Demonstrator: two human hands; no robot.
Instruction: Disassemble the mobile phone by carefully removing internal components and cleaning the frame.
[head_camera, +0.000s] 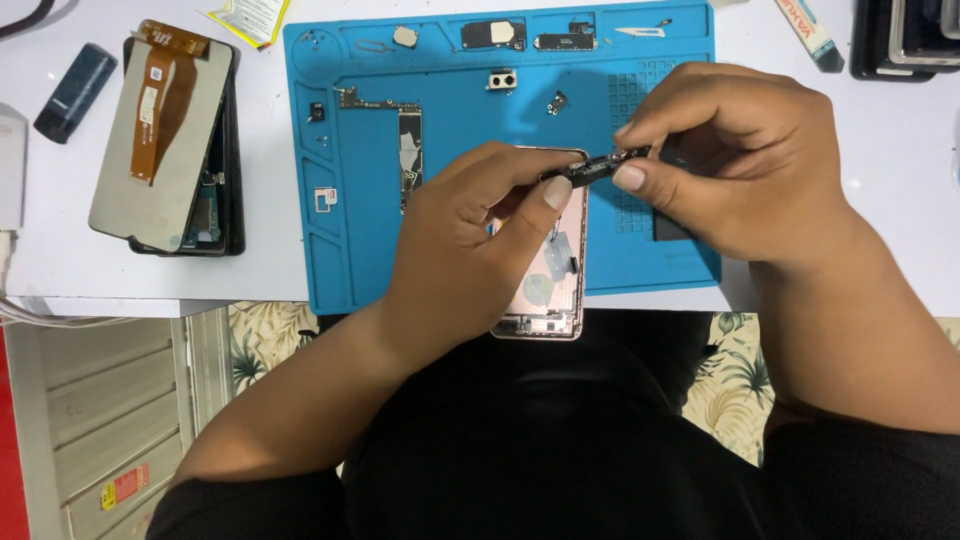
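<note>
Head view showed both hands pinching a small dark strip part (600, 166) between them, left hand (470, 240) and right hand (740, 160). Beneath the left hand lay an opened pink phone body (555, 290) on a blue mat (340, 250).

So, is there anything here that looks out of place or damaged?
Yes. The opened phone sticks out past the blue mat and table edge, toward the lap. At left, a detached screen lies crooked on another phone.

Small dark elongated phone component (600, 166), lying roughly level, pinched at both ends between fingertips above an opened rose-gold phone housing (548, 290) that lies face-up, insides exposed, on the blue mat's near edge.
</note>
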